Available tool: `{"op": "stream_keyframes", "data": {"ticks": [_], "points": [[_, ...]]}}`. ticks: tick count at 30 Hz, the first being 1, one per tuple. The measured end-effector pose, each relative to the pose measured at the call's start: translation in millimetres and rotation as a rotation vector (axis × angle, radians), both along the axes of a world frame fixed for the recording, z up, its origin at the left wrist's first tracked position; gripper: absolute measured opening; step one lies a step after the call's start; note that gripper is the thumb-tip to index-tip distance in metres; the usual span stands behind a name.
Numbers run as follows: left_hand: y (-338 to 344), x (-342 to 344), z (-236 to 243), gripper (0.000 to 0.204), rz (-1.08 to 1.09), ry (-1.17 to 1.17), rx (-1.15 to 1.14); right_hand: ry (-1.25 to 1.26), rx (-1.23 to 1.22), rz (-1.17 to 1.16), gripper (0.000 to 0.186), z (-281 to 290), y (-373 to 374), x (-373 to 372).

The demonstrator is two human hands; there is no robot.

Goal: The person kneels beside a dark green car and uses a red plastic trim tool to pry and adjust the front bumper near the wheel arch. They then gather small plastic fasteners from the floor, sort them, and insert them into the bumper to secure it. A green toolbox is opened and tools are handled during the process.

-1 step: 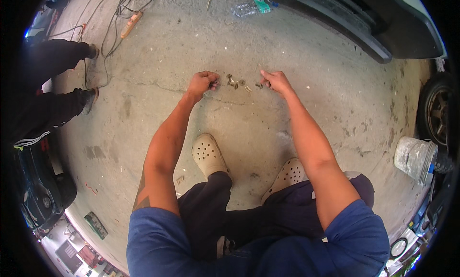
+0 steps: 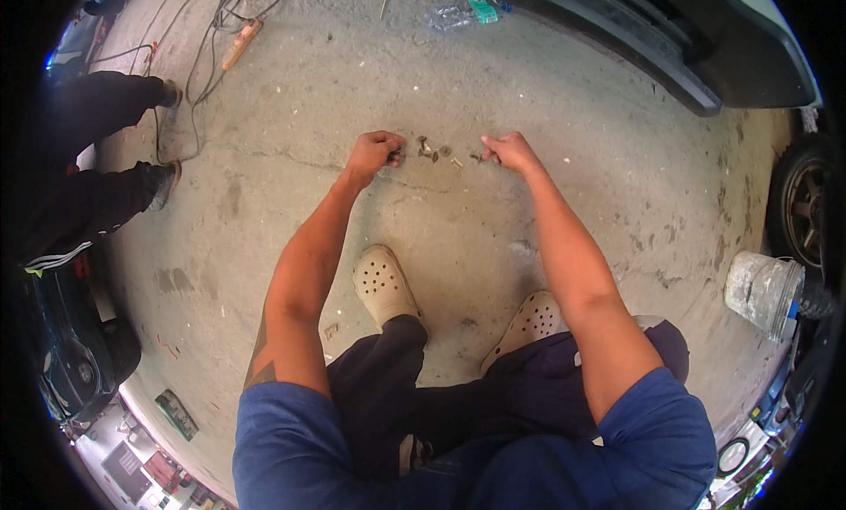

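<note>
Barely any change since the earlier frame: right index fingertip looks to have dipped a touch toward the thumb; left hand and the hardware look the same.

Step in hand, my read: handling small loose hardware on the concrete floor (image 2: 441,215), somewhere between picking and sorting. Next move calls for a fine fingertip pinch on single pieces, low to the floor, without knocking the neighbours. Pieces are small and look easy to roll.

Where things lie: loose cluster of small metal fasteners (image 2: 427,151) on the floor between the two hands, closer to the left fingers. Includes a round washer-like disc (image 2: 445,149) on its right side and a short pale cylindrical piece (image 2: 456,163) just below that. A small dark piece (image 2: 477,156) sits right at the right fingertips; can't tell if it's touching, gripped or just beside them.

Left hand (image 2: 376,155): fingers curled in, thumb side up, just left of the cluster. Something greyish shows at the fingertips, too small to identify; can't confirm a hold. Right hand (image 2: 508,151): index reaching left, other fingers folded under. Gap between finger and thumb not readable, so grip unknown.
</note>
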State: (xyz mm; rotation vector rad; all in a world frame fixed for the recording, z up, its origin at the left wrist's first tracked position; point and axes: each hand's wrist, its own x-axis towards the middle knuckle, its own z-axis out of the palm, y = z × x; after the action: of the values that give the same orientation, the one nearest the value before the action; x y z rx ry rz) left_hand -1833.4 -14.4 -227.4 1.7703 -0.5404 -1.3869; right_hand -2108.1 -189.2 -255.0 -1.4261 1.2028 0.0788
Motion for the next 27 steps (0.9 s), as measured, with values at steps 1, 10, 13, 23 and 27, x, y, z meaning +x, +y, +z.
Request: {"op": "stream_keyframes", "data": {"ticks": [1,10,13,23,27], "points": [[-0.1,-2.9,-2.3,0.023,0.000,-0.010,-0.016,0.147,-0.072,0.099,0.040,-4.9,-2.5,-3.1],[-22.2,-34.6,-11.5,0.028,-0.112,-0.202,-0.078,0.403,-0.199,0.149,0.039,-20.7,19.8,22.5],[-24.6,-40.9,-7.9,0.028,-0.109,-0.055,-0.108,0.262,-0.331,0.145,0.038,-14.8,36.3,34.5],[-9.5,-4.6,123.1,0.027,-0.173,0.097,-0.046,-0.289,0.141,-0.395,0.047,57.4,28.8,36.6],[25.5,-6.9,239.3,0.030,-0.155,0.268,-0.054,-0.470,0.294,-0.522,0.046,141.0,78.4,23.8]]}}
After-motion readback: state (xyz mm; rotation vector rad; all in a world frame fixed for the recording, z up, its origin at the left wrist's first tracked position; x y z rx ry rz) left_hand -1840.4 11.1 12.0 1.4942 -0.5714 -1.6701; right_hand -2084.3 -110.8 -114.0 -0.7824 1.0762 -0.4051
